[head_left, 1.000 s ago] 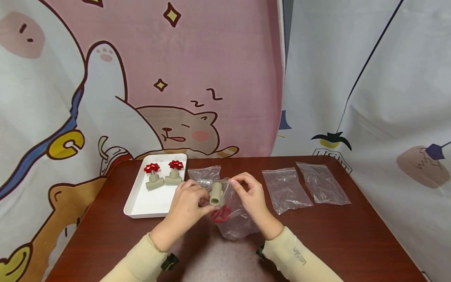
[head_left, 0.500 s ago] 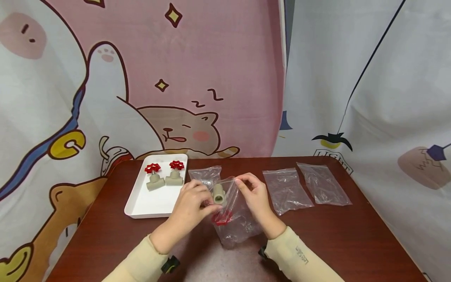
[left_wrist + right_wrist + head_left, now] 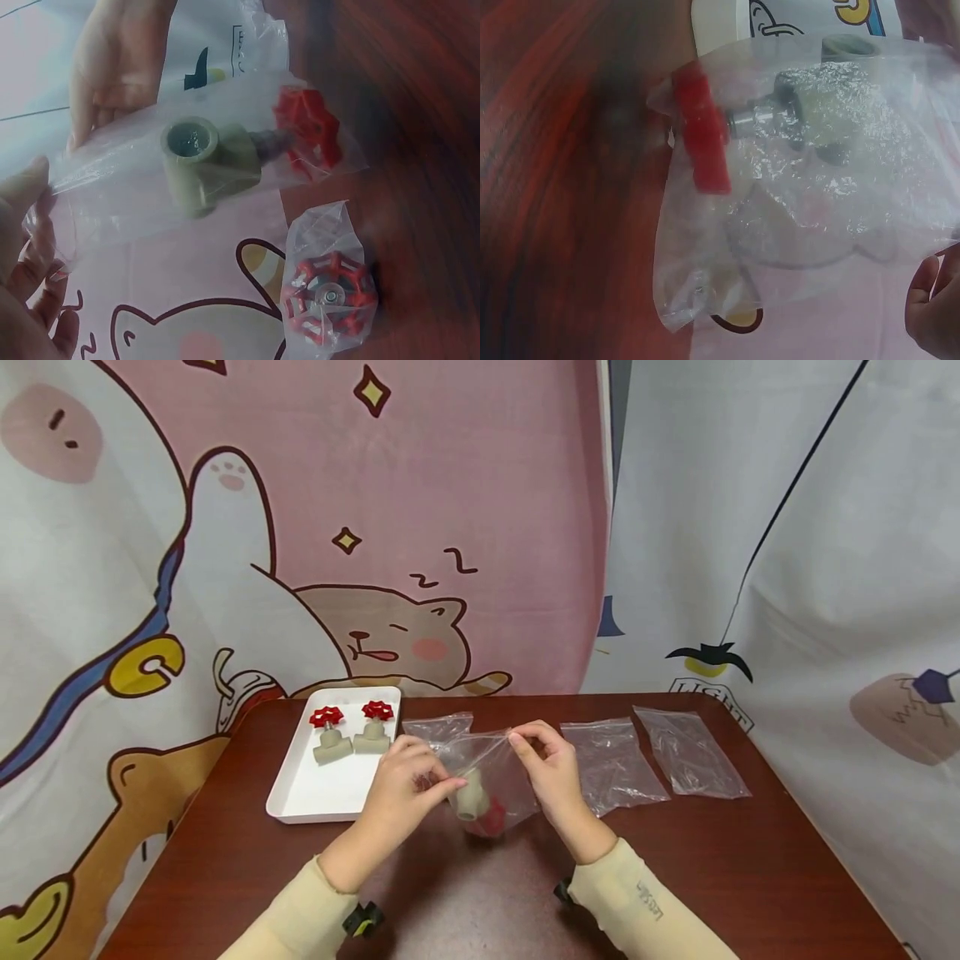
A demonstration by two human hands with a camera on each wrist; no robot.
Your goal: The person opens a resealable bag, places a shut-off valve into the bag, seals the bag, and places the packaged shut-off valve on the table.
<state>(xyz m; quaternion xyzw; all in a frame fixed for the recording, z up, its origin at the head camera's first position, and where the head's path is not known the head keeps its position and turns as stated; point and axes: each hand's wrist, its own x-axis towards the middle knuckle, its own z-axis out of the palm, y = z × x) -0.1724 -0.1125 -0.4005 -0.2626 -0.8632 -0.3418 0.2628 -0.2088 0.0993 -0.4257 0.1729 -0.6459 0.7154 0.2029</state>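
A clear plastic bag [image 3: 517, 768] hangs between my two hands over the table. Inside it lies a valve with a beige tee body [image 3: 470, 800] and a red handwheel [image 3: 492, 820]; in the left wrist view the handwheel [image 3: 307, 133] points toward the bag's bottom end. My left hand [image 3: 405, 787] pinches the bag's upper edge at the left, thumb and fingers together. At the other end of that edge, my right hand [image 3: 551, 768] pinches the film between thumb and forefinger. Neither hand touches the valve itself.
At left, a white tray [image 3: 315, 793] holds two more red-wheeled valves [image 3: 332, 739]. Behind my hands lies another bag [image 3: 442, 725], with a red handwheel [image 3: 330, 296] visible inside it from the left wrist. Two flat clear bags [image 3: 611, 760] lie at right on the brown table [image 3: 720, 860].
The valve has slid from beside my left fingers deeper into the bag. The bag's lower part has lifted, and my right hand has moved slightly right, stretching the upper edge.
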